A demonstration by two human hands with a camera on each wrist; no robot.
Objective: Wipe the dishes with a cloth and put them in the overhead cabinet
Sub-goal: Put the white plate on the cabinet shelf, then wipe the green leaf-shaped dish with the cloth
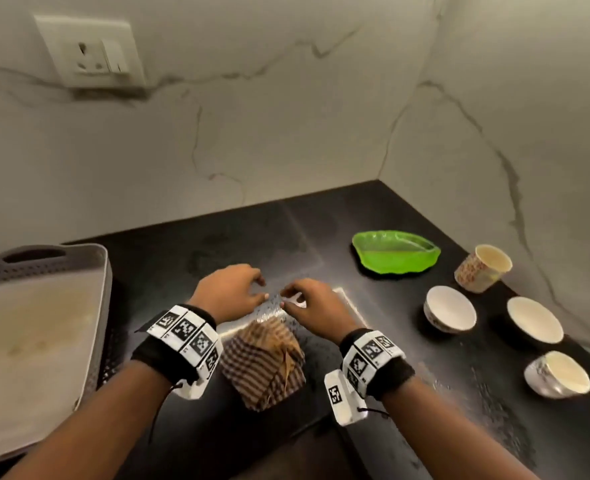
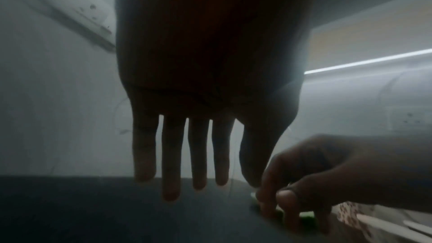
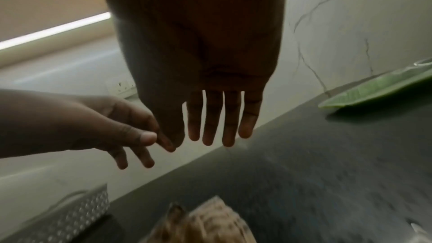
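I see a black table (image 1: pixel 259 233) set into a corner of white veined marble walls (image 1: pixel 286 116), a socket (image 1: pixel 89 51) upper left, a light strip (image 2: pixel 367 61) glowing overhead.

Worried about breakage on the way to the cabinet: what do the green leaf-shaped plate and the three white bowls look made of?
The green plate looks like translucent plastic, possibly glass: it glows and light passes through its rim. The white bowls look like glazed ceramic, possibly melamine: opaque, glossy, with a printed pattern outside.
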